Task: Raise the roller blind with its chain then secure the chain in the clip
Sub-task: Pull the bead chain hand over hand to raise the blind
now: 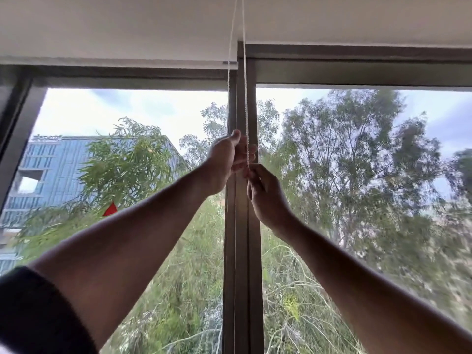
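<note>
A white roller blind [115, 34] covers the top of the left pane, its bottom bar just above the glass. A white bead chain [245, 98] hangs in two strands in front of the dark centre mullion [241, 251]. My left hand [224, 162] is raised at mid-height, fingers curled by the chain. Just below and to the right of it, my right hand [265, 195] pinches the right strand between fingertips. No clip is in view.
A second white blind [357, 19] hangs rolled high over the right pane. Large windows show trees and a blue glass building outside. Dark window frames run along the top and left edges.
</note>
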The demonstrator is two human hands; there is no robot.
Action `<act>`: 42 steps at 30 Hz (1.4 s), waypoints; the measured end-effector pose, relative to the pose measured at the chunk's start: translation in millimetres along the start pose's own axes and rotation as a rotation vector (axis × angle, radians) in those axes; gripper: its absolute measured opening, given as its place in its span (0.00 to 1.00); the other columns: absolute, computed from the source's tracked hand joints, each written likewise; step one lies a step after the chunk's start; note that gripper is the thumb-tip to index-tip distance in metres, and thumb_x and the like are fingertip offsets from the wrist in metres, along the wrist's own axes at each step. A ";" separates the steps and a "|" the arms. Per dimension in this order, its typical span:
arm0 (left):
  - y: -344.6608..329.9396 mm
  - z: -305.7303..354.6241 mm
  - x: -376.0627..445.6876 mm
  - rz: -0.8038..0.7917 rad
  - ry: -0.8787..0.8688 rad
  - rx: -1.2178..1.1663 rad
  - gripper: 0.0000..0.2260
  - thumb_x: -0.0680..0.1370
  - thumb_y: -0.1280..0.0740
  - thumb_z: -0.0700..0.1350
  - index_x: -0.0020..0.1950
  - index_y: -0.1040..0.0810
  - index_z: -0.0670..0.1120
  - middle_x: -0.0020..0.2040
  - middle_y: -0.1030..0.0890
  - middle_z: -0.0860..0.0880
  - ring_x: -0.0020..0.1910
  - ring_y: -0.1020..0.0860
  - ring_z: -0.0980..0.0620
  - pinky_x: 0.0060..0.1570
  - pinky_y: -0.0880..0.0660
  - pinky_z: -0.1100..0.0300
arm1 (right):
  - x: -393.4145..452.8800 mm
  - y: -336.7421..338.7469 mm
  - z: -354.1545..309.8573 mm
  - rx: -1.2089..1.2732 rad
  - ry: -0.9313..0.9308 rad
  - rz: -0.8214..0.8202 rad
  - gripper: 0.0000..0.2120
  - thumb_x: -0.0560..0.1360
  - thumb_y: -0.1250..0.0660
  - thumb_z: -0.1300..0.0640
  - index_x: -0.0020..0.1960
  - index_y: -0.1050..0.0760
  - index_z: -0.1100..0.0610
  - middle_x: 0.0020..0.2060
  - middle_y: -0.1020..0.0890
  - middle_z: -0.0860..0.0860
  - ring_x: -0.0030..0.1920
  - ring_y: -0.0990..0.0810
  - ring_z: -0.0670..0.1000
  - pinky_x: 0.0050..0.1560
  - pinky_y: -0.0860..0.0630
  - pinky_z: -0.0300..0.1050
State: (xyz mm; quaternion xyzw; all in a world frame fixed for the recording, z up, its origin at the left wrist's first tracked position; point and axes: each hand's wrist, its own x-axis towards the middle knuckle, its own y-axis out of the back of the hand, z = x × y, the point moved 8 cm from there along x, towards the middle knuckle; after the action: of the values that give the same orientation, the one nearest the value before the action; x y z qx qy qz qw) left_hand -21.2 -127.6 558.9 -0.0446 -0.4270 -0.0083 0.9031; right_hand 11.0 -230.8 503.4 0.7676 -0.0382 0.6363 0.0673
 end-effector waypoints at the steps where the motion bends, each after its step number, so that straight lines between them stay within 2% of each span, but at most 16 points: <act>1: -2.9 6.1 1.4 -0.001 0.007 0.001 0.14 0.85 0.44 0.49 0.54 0.23 0.42 0.53 0.18 0.40 0.49 0.19 0.43 0.51 0.22 0.50 | -6.0 -1.4 0.3 -0.008 0.005 -0.019 0.13 0.84 0.43 0.65 0.47 0.25 0.54 0.27 0.27 0.41 0.28 0.35 0.40 0.32 0.37 0.39; 3: -8.5 8.5 1.3 -0.018 0.048 0.035 0.14 0.85 0.44 0.48 0.57 0.23 0.41 0.43 0.17 0.43 0.38 0.20 0.46 0.39 0.23 0.54 | -20.1 -4.4 1.0 0.014 -0.006 -0.063 0.16 0.83 0.43 0.66 0.46 0.26 0.49 0.26 0.28 0.40 0.28 0.35 0.40 0.32 0.38 0.36; 5: -13.1 2.4 -0.8 -0.008 0.076 0.063 0.12 0.85 0.45 0.45 0.51 0.24 0.44 0.30 0.27 0.49 0.26 0.31 0.53 0.27 0.34 0.60 | -31.9 -8.1 2.0 0.064 -0.023 -0.118 0.16 0.83 0.43 0.66 0.45 0.26 0.48 0.26 0.31 0.42 0.27 0.37 0.41 0.28 0.39 0.35; 7: -14.4 -5.2 -3.4 0.040 0.041 0.085 0.15 0.82 0.47 0.37 0.40 0.27 0.48 0.25 0.35 0.51 0.19 0.38 0.56 0.23 0.42 0.67 | -38.8 -12.4 4.3 0.071 -0.054 -0.174 0.16 0.84 0.42 0.65 0.45 0.26 0.48 0.26 0.32 0.44 0.26 0.38 0.42 0.27 0.40 0.36; 9: -14.1 -9.8 -7.2 0.058 -0.018 0.110 0.17 0.78 0.50 0.33 0.33 0.32 0.49 0.24 0.39 0.50 0.15 0.41 0.57 0.23 0.43 0.72 | -42.6 -15.6 8.2 0.081 -0.144 -0.245 0.15 0.85 0.42 0.63 0.45 0.25 0.48 0.26 0.31 0.49 0.25 0.37 0.45 0.26 0.39 0.38; 11: -8.4 -18.0 -10.9 0.061 -0.053 0.120 0.17 0.77 0.50 0.32 0.33 0.33 0.48 0.26 0.40 0.49 0.15 0.42 0.57 0.23 0.42 0.71 | -43.3 -13.7 17.4 0.115 -0.276 -0.333 0.12 0.85 0.41 0.63 0.48 0.23 0.51 0.29 0.28 0.52 0.26 0.31 0.46 0.26 0.35 0.38; 13: 6.8 -24.6 -15.7 0.089 -0.070 0.141 0.17 0.77 0.50 0.31 0.35 0.32 0.48 0.27 0.38 0.48 0.17 0.41 0.56 0.24 0.43 0.70 | -39.2 -6.0 21.6 0.128 -0.404 -0.368 0.08 0.84 0.39 0.61 0.56 0.21 0.54 0.36 0.20 0.52 0.34 0.22 0.47 0.34 0.26 0.40; 16: 19.6 -31.9 -19.0 0.076 -0.095 0.160 0.16 0.76 0.49 0.31 0.36 0.31 0.48 0.26 0.36 0.49 0.17 0.40 0.56 0.24 0.42 0.70 | -18.5 5.4 18.9 0.239 -0.507 -0.282 0.11 0.84 0.39 0.59 0.63 0.23 0.59 0.48 0.17 0.55 0.48 0.18 0.52 0.48 0.20 0.47; 18: 19.6 -36.1 -21.5 0.050 -0.098 0.157 0.16 0.79 0.47 0.34 0.36 0.31 0.49 0.23 0.35 0.53 0.16 0.41 0.57 0.23 0.42 0.70 | 0.9 5.1 6.0 0.343 -0.514 -0.204 0.11 0.84 0.40 0.59 0.62 0.23 0.62 0.49 0.17 0.57 0.49 0.18 0.54 0.52 0.20 0.50; 21: 6.7 -40.0 -29.8 -0.004 -0.138 0.155 0.16 0.83 0.45 0.39 0.36 0.28 0.49 0.21 0.33 0.55 0.17 0.40 0.57 0.22 0.42 0.68 | 27.9 -5.0 -21.4 0.456 -0.487 -0.132 0.09 0.84 0.39 0.59 0.58 0.23 0.61 0.45 0.18 0.55 0.44 0.20 0.52 0.48 0.23 0.47; 25: -8.9 -58.0 -42.2 -0.069 -0.111 0.092 0.16 0.84 0.45 0.42 0.35 0.33 0.50 0.22 0.37 0.54 0.17 0.43 0.57 0.21 0.43 0.70 | 53.0 -14.7 -44.3 0.645 -0.516 -0.036 0.10 0.84 0.39 0.58 0.55 0.25 0.65 0.42 0.18 0.58 0.37 0.19 0.52 0.39 0.20 0.47; 28: -8.5 -71.4 -49.4 -0.097 -0.115 0.097 0.17 0.83 0.46 0.41 0.35 0.32 0.51 0.24 0.38 0.53 0.18 0.44 0.57 0.22 0.44 0.69 | 57.3 -17.1 -35.2 0.573 -0.553 0.024 0.09 0.85 0.43 0.58 0.54 0.25 0.59 0.30 0.27 0.49 0.26 0.32 0.46 0.24 0.36 0.39; 31: -4.7 -82.2 -53.7 -0.098 -0.134 0.104 0.19 0.84 0.45 0.41 0.33 0.31 0.51 0.24 0.37 0.52 0.18 0.43 0.56 0.21 0.43 0.68 | 50.1 -20.4 -20.6 0.380 -0.477 0.105 0.20 0.81 0.48 0.66 0.48 0.20 0.51 0.23 0.30 0.43 0.25 0.39 0.46 0.25 0.45 0.38; 35: 10.5 -92.2 -49.3 -0.032 -0.078 0.057 0.21 0.86 0.48 0.47 0.35 0.25 0.52 0.23 0.32 0.52 0.19 0.34 0.55 0.21 0.36 0.66 | 44.1 -14.1 -21.4 0.180 -0.300 0.198 0.19 0.82 0.44 0.65 0.43 0.21 0.47 0.20 0.27 0.39 0.21 0.36 0.41 0.24 0.40 0.36; 38: 25.7 -73.2 -33.4 0.074 -0.027 0.069 0.23 0.85 0.52 0.57 0.45 0.24 0.46 0.33 0.23 0.46 0.30 0.24 0.49 0.34 0.27 0.58 | 40.7 -8.0 -20.4 0.107 -0.241 0.210 0.17 0.83 0.42 0.63 0.42 0.22 0.47 0.24 0.26 0.41 0.27 0.30 0.41 0.31 0.34 0.38; 42: 19.0 -15.9 -6.3 0.109 -0.055 0.090 0.21 0.86 0.52 0.55 0.56 0.25 0.42 0.41 0.22 0.44 0.35 0.25 0.49 0.37 0.29 0.60 | 18.0 -19.9 -16.1 0.186 -0.158 0.107 0.16 0.84 0.43 0.63 0.45 0.21 0.52 0.28 0.19 0.38 0.26 0.23 0.38 0.25 0.30 0.32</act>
State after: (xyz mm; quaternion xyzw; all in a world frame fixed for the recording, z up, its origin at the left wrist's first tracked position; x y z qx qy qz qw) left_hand -12.0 -110.2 542.6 -0.0274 -0.4483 0.0614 0.8914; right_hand 1.6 -208.2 523.0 0.8152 -0.0253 0.5772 -0.0414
